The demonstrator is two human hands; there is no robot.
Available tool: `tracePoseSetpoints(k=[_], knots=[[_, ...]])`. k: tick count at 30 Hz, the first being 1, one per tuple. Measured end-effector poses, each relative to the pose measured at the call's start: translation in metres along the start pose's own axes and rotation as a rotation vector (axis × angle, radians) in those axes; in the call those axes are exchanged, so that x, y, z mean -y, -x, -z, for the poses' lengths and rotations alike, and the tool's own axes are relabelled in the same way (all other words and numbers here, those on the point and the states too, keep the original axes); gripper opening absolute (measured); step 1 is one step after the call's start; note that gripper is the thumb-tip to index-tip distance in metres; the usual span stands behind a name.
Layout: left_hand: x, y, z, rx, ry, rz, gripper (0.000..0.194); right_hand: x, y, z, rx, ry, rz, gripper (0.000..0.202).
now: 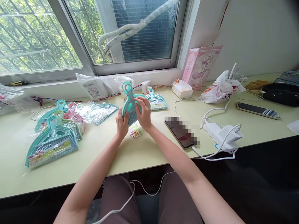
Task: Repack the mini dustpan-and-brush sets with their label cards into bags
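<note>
- Left hand and right hand: fingers grasping the dustpan-and-brush set above the counter.
- Handling seems underway; moving it calls for an even, two-handed grip.

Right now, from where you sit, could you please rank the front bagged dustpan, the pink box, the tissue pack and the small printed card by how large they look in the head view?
1. Bagged dustpan
2. Pink box
3. Tissue pack
4. Printed card

Left hand; right hand; both curled
</note>
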State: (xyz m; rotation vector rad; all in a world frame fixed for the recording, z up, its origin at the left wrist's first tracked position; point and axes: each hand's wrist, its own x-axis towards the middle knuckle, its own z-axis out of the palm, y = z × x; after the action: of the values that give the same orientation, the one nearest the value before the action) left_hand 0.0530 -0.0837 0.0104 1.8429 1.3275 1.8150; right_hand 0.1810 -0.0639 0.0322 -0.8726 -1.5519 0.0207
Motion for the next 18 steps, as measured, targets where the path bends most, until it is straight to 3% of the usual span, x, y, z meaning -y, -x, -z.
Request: tracePoseSetpoints(k=[4,8,12,18], knots=[[0.005,-0.003,0.005,-0.012,-0.004,-0.03,0.043,-0.009,-0.01,0.007,-0.023,0.05,-0.15,0.037],[0.006,-0.004,0.007,0.036,0.022,-0.055,0.043,-0.025,-0.022,0.016,0.143,-0.187,-0.233,0.038],[0.008,-0.01,0.011,0.102,0.026,-0.016,0.042,-0.036,-0.027,0.02,0.169,-0.362,-0.364,0.034],[0.006,-0.02,0.015,0.092,0.121,0.066,0.039,-0.035,-0.024,0.016,0.21,-0.425,-0.369,0.033]])
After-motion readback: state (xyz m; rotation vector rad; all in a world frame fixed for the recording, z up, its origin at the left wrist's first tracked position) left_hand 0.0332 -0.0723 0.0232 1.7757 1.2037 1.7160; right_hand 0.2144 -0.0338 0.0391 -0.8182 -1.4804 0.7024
